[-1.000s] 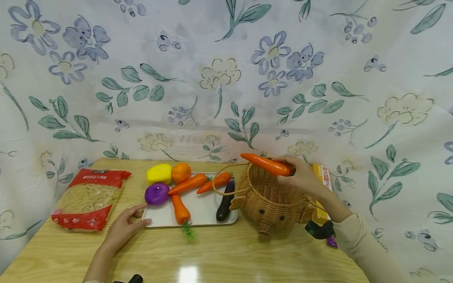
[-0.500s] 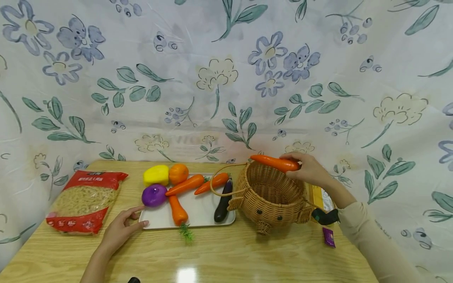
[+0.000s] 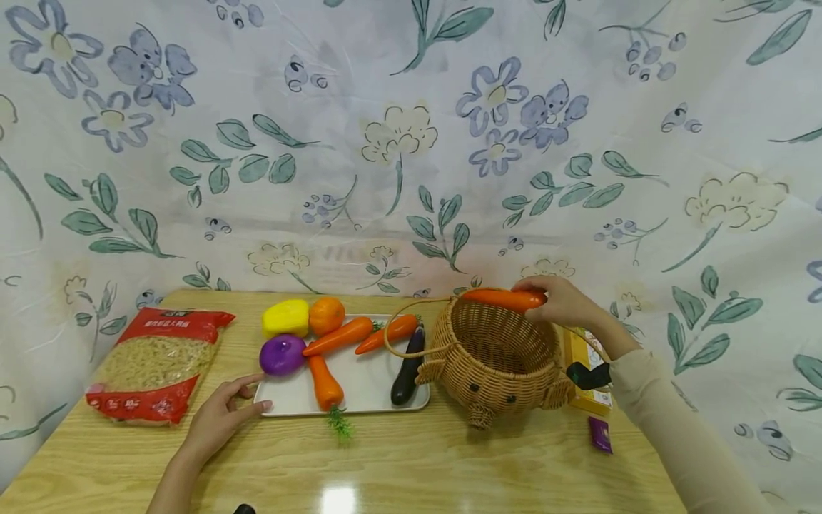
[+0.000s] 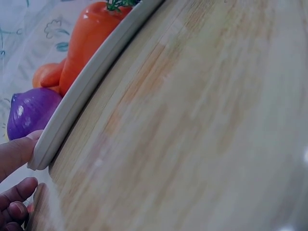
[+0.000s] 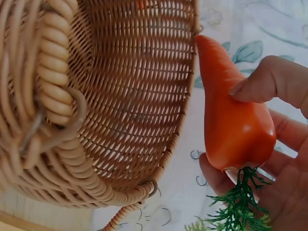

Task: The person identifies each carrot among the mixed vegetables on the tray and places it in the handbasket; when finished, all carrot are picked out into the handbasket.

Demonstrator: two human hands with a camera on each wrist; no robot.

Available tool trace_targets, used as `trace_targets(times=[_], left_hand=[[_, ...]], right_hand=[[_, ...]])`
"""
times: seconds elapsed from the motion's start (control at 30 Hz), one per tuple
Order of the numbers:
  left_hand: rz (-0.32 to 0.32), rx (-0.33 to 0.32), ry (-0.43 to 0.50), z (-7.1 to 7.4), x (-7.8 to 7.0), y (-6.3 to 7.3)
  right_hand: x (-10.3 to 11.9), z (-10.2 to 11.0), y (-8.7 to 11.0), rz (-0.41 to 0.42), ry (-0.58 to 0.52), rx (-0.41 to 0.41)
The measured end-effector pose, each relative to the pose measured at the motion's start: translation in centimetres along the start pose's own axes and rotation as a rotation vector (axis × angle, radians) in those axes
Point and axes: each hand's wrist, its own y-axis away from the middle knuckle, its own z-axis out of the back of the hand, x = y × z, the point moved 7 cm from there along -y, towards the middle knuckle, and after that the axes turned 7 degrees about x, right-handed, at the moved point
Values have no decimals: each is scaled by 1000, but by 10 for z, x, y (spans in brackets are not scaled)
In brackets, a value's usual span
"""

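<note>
Head view, near to far: the person's left hand (image 3: 221, 414), its grip loose, touches the near left corner of a white tray (image 3: 369, 378). Right of that stands an elephant-faced wicker basket (image 3: 493, 384). Just behind its far rim, outside the opening, the right hand (image 3: 568, 303) has its grip wrapped around the thick end of a carrot (image 3: 499, 298), which lies sideways, tip pointing left, away from the palm. Floral cloth (image 3: 399, 143) hangs beyond.
</note>
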Motion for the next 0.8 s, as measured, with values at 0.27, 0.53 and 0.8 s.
trace_targets(times=[0.27, 0.53, 0.8], left_hand=[[-1, -5, -6, 1, -1, 0], [-6, -8, 2, 1, -1, -1], [3, -6, -4, 0, -1, 0]], right_hand=[[-7, -9, -19, -12, 10, 83], [-13, -23, -37, -12, 32, 197], [-21, -43, -53, 9, 5, 286]])
